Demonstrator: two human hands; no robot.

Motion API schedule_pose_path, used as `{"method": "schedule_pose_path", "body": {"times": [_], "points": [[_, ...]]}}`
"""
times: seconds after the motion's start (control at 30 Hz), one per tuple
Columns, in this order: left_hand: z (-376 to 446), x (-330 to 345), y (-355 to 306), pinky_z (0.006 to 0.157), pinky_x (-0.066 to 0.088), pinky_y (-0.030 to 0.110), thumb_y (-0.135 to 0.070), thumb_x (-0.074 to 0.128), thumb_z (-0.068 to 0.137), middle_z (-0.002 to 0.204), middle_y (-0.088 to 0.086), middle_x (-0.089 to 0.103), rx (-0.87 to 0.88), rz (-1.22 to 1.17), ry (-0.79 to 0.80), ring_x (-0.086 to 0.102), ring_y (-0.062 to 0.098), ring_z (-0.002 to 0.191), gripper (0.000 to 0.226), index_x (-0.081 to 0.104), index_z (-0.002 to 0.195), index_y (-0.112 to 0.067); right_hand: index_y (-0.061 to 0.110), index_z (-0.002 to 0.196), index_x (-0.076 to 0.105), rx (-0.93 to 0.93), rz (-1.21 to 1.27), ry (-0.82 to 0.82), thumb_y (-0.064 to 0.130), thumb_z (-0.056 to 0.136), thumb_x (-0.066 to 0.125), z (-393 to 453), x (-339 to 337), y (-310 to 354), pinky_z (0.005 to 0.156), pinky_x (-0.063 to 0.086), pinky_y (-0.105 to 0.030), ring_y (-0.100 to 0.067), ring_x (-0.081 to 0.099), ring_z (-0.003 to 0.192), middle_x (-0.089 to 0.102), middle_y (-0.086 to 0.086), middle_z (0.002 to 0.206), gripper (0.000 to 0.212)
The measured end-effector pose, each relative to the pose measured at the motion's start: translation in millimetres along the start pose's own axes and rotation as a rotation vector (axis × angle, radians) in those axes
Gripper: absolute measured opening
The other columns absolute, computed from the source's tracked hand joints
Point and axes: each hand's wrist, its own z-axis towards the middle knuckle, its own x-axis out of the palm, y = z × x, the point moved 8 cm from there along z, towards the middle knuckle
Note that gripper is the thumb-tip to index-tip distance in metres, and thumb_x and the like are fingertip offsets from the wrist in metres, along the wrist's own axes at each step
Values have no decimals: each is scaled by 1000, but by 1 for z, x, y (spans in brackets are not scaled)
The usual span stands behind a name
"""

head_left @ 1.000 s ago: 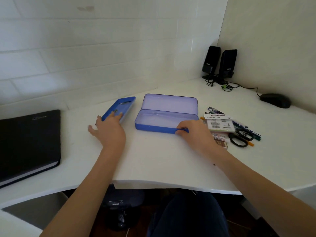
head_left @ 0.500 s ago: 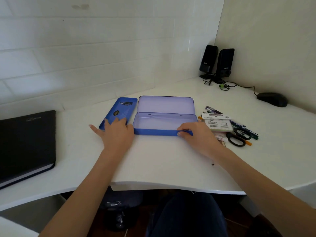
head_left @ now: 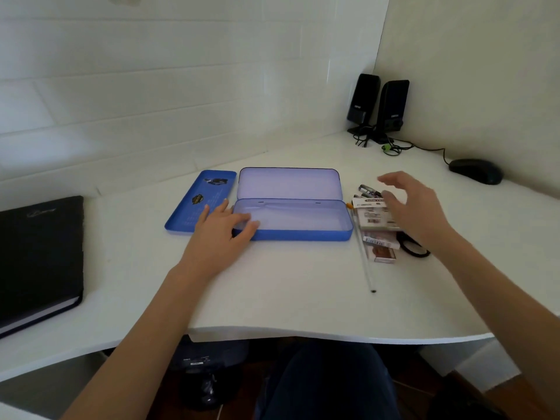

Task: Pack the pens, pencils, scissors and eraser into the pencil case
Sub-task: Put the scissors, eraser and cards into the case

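The blue pencil case (head_left: 303,234) lies open on the white desk, its lid (head_left: 289,183) laid back and its inside bare. My left hand (head_left: 222,230) rests flat at the case's left front corner, fingers spread and holding nothing. To the case's right is a heap of stationery: pens (head_left: 369,190), a white packet (head_left: 371,215), an eraser (head_left: 383,255) and black scissors (head_left: 415,248) partly hidden. My right hand (head_left: 415,210) hovers open above that heap. A thin clear pen (head_left: 365,262) lies in front of the heap.
A blue tray insert (head_left: 194,204) lies flat just left of the case. A black notebook (head_left: 36,256) sits at the far left. Two black speakers (head_left: 378,106) with cables stand in the back corner, and a black mouse (head_left: 475,171) lies at the right.
My right hand left the case's front edge and rose over the stationery heap. The blue insert was laid flat, and my left hand moved from it onto the case's left corner.
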Motion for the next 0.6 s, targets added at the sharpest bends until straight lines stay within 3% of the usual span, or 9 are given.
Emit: {"method": "schedule_pose_path", "body": {"times": [0.07,0.13,0.23,0.47,0.6], "points": [[0,-1,-3,120,3,42,-65,30,80,117,9,65,15,-3,3,21,16,144,68,61,124,-23,28,119,52,40,23,73,21,91,53,0,-2,-17,100,39,-34,-16,53,117,60,3,124,29],[-2,-3,-8,119,5,43,-69,28,77,93,2,65,47,-16,4,24,17,143,73,63,121,-23,35,125,45,58,71,268,33,86,60,-5,10,-24,95,37,-29,-11,51,111,55,10,123,41],[-2,-4,-11,119,9,42,-70,28,75,76,-9,52,68,-20,9,26,16,142,74,65,118,-22,44,131,37,3,-59,478,47,73,70,-13,29,-25,104,35,-38,-15,47,113,52,6,125,67],[-2,-4,-10,119,10,41,-72,28,72,84,-3,62,60,-39,15,26,15,142,77,65,118,-23,50,123,41,24,-100,400,62,55,75,0,26,-31,98,39,-43,-24,40,116,51,2,113,76],[-3,-5,-9,119,11,40,-71,34,75,103,2,68,46,-33,16,26,16,142,71,64,120,-25,41,119,47,110,-63,81,62,62,70,18,-6,-42,100,32,-46,-32,37,121,53,-8,119,64]]}}
